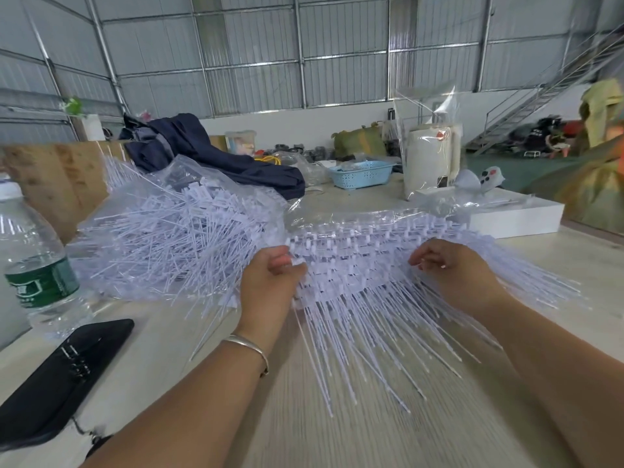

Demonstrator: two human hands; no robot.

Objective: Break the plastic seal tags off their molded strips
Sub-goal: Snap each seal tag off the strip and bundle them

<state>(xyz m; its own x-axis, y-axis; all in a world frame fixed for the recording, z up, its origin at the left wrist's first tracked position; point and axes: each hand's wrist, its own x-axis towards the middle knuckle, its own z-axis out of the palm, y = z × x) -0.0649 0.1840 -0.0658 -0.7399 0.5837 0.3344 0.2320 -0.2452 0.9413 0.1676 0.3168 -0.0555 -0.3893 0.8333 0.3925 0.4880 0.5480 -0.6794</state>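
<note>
A thick stack of white molded strips of seal tags lies on the table in front of me, their long thin tails fanning toward me. My left hand grips the left end of the stack, thumb and fingers curled round the tag heads. My right hand holds the right end with curled fingers. To the left, a heap of loose white tags fills a clear plastic bag. Clear plastic film lies behind the stack.
A water bottle and a black phone case sit at the left. Behind are a dark blue jacket, a blue basket, a white kettle and a white box. The wooden table lies bare near me.
</note>
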